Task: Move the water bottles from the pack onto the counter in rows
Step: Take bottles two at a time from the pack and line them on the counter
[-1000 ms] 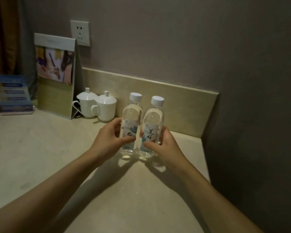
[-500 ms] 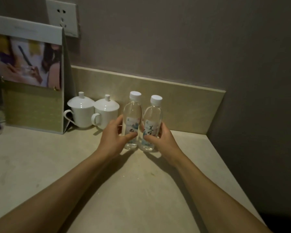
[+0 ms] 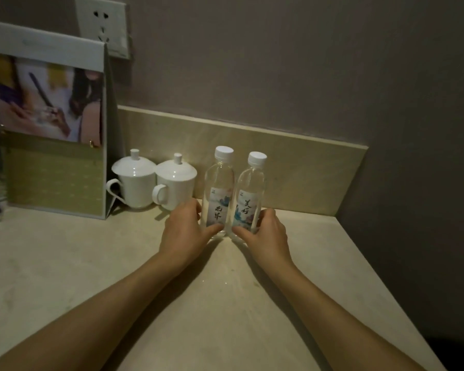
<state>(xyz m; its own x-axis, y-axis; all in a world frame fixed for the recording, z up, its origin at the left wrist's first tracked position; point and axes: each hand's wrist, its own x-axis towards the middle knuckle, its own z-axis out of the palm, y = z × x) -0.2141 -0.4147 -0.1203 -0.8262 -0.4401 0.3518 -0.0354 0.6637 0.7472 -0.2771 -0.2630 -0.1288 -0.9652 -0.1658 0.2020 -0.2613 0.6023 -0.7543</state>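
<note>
Two clear water bottles with white caps stand upright side by side on the beige counter [image 3: 65,277], close to the backsplash. My left hand [image 3: 184,230] is wrapped around the base of the left bottle [image 3: 219,188]. My right hand [image 3: 265,232] grips the base of the right bottle [image 3: 251,194]. The two bottles touch or nearly touch each other. No pack is in view.
Two white lidded cups [image 3: 134,180] [image 3: 174,183] stand just left of the bottles. A standing display card [image 3: 51,124] is further left, with a wall socket [image 3: 102,22] above it. The wall corner and counter's right edge [image 3: 386,290] lie to the right.
Both bottles have been slid back toward the backsplash, both hands still on them. The view has moved closer and shifted right.
</note>
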